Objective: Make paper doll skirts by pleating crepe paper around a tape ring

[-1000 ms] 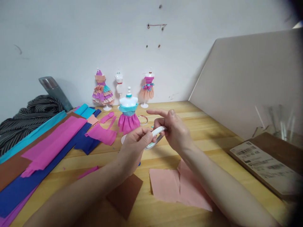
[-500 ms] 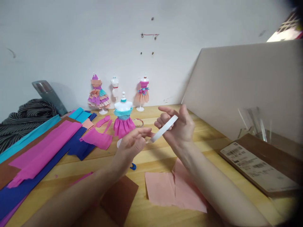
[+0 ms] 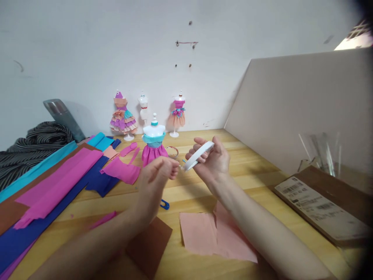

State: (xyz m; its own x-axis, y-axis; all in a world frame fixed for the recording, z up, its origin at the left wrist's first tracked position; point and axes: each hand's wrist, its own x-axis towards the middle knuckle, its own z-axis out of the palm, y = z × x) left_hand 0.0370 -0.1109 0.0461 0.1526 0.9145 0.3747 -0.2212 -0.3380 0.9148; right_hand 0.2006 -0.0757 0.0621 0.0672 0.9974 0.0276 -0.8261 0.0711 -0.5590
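Holding the white tape roll (image 3: 194, 158), the right hand (image 3: 217, 163) is half closed; the left hand (image 3: 154, 177) has fingers curled together beside its lower end, while earlier they were stretched out. Beyond the left hand, the dress form (image 3: 154, 138) already wears top and skirt; peach sheets (image 3: 199, 233), nearer than the right hand, remain loose.

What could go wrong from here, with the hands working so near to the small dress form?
The left hand appears, in this view, close to the dress form; a backward swing might knock it over. The white roll rests tilted in the half-open right hand, so it could slip out. If dropped, it might disturb the loose peach sheets lying below.
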